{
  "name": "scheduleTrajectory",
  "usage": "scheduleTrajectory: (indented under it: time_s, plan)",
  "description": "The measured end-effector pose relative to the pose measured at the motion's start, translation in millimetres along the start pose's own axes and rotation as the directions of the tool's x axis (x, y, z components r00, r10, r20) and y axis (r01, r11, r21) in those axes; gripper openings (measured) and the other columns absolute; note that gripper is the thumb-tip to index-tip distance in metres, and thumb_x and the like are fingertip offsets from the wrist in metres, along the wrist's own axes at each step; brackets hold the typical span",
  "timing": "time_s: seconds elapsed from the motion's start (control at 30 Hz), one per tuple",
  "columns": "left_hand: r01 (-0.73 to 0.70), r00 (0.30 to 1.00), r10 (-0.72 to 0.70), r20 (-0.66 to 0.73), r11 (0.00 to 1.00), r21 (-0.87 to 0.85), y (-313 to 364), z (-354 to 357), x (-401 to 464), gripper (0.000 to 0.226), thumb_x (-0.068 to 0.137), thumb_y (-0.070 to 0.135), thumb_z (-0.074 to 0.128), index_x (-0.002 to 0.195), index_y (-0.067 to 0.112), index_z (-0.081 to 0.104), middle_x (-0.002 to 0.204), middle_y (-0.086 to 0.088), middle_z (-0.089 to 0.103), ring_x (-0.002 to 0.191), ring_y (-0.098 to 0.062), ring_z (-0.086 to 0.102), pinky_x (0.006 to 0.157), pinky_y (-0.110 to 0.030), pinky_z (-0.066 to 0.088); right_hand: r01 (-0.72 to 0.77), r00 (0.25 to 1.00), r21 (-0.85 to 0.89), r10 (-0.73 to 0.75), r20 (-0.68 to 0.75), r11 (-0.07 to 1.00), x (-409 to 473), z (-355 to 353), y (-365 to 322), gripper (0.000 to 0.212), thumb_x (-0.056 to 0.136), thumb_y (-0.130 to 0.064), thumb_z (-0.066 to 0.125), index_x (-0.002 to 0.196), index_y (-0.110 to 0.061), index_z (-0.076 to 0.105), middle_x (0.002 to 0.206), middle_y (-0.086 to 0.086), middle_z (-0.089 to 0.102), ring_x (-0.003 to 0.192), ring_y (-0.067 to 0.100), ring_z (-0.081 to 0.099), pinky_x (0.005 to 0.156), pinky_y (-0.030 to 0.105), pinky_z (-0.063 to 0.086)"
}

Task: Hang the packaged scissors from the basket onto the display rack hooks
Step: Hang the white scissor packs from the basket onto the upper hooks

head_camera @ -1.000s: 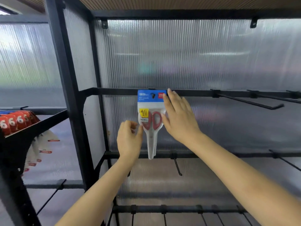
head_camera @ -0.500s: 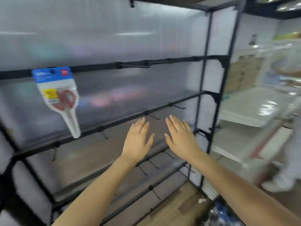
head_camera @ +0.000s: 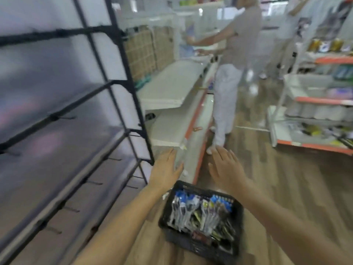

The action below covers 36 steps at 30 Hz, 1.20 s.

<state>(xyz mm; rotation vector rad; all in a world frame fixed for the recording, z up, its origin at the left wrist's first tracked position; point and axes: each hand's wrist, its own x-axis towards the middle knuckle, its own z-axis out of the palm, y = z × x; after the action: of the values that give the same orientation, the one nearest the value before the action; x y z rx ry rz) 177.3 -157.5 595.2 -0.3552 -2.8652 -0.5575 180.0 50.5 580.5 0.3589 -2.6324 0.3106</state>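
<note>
Left hand [head_camera: 165, 169] and right hand [head_camera: 226, 168] spread, holding nothing, above black basket [head_camera: 193, 243], package labels blurred unreadable

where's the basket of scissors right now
In the head view the black basket sits low and centre on the wooden floor, beside the display rack's right end, below and between the open left hand and right hand.
</note>
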Motion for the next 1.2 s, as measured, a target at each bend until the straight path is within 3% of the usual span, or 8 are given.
scheduleTrajectory:
  time_s: [0.1, 0.33, 0.5, 0.63, 0.8, 1.0, 1.1, 1.2]
  plan:
    - [0.015, 0.994, -0.005, 0.11, 0.996, -0.09, 33, 55, 30, 0.057, 0.099, 0.036, 0.042, 0.146, 0.007, 0.028, 0.154, -0.01, 0.027, 0.142, -0.022, 0.022, 0.114, -0.026, 0.015, -0.108, 0.993, -0.003, 0.108, 0.047, 0.994, -19, 18, 61, 0.052, 0.082, -0.029, 0.036, 0.115, 0.002, 0.063, 0.115, 0.019, 0.064, 0.102, 0.031, 0.065, 0.085, 0.045, 0.052]
    - [0.173, 0.92, -0.069, 0.385, 0.954, -0.245, 58, 176, 42, 0.056, 0.098, 0.033, 0.044, 0.148, 0.015, 0.026, 0.155, 0.001, 0.025, 0.142, -0.012, 0.02, 0.112, -0.02, 0.015, -0.311, 0.929, 0.0, 0.304, 0.212, 0.95, -90, 85, 159, 0.051, 0.09, -0.028, 0.033, 0.123, 0.004, 0.056, 0.122, 0.02, 0.059, 0.112, 0.033, 0.059, 0.095, 0.045, 0.049]
    - [0.292, 0.829, -0.156, 0.537, 0.94, -0.178, 23, 249, 14, 0.053, 0.098, 0.027, 0.046, 0.147, 0.014, 0.028, 0.153, 0.002, 0.028, 0.141, -0.011, 0.023, 0.11, -0.016, 0.013, -0.448, 0.826, -0.007, 0.417, 0.379, 0.894, -152, 157, 172, 0.052, 0.091, -0.03, 0.033, 0.125, 0.001, 0.057, 0.125, 0.018, 0.059, 0.116, 0.031, 0.057, 0.096, 0.046, 0.048]
    - [0.401, 0.726, -0.261, 0.636, 0.913, -0.083, -26, 319, -13, 0.053, 0.097, 0.027, 0.047, 0.147, 0.018, 0.029, 0.152, 0.005, 0.03, 0.14, -0.008, 0.025, 0.11, -0.02, 0.021, -0.545, 0.735, -0.011, 0.484, 0.476, 0.838, -202, 238, 164, 0.04, 0.085, -0.016, 0.062, 0.119, 0.003, 0.06, 0.12, 0.02, 0.061, 0.109, 0.035, 0.061, 0.089, 0.049, 0.051]
    - [0.492, 0.641, -0.332, 0.692, 0.87, -0.038, -80, 424, -43, 0.05, 0.097, 0.023, 0.047, 0.144, 0.014, 0.034, 0.148, 0.002, 0.036, 0.136, -0.011, 0.032, 0.107, -0.018, 0.022, -0.537, 0.673, -0.034, 0.452, 0.586, 0.843, -249, 340, 162, 0.049, 0.085, -0.029, 0.038, 0.112, 0.001, 0.065, 0.114, 0.015, 0.065, 0.101, 0.029, 0.065, 0.082, 0.04, 0.054]
    - [0.42, 0.664, -0.247, 0.706, 0.904, -0.079, -124, 550, -38, 0.047, 0.096, 0.025, 0.05, 0.141, 0.017, 0.039, 0.139, 0.009, 0.04, 0.135, -0.011, 0.033, 0.104, -0.017, 0.023, -0.612, 0.633, -0.011, 0.498, 0.592, 0.791, -271, 462, 185, 0.045, 0.081, -0.008, 0.068, 0.122, 0.006, 0.056, 0.122, 0.021, 0.059, 0.111, 0.035, 0.059, 0.096, 0.041, 0.042]
    - [0.4, 0.706, -0.223, 0.672, 0.908, -0.12, -132, 609, -12, 0.047, 0.096, 0.025, 0.051, 0.141, 0.016, 0.04, 0.142, 0.001, 0.042, 0.132, -0.014, 0.036, 0.103, -0.02, 0.029, -0.653, 0.628, 0.033, 0.516, 0.583, 0.757, -260, 516, 205, 0.048, 0.085, -0.007, 0.064, 0.128, 0.007, 0.05, 0.129, 0.024, 0.053, 0.12, 0.037, 0.051, 0.103, 0.041, 0.036]
    - [0.383, 0.756, -0.183, 0.628, 0.902, -0.198, -131, 658, 17, 0.049, 0.095, 0.025, 0.052, 0.141, 0.015, 0.039, 0.144, -0.001, 0.041, 0.133, -0.015, 0.036, 0.11, -0.029, 0.029, -0.689, 0.623, 0.06, 0.548, 0.557, 0.722, -240, 562, 225, 0.05, 0.092, -0.013, 0.055, 0.137, 0.002, 0.041, 0.14, 0.019, 0.044, 0.131, 0.03, 0.039, 0.108, 0.031, 0.024]
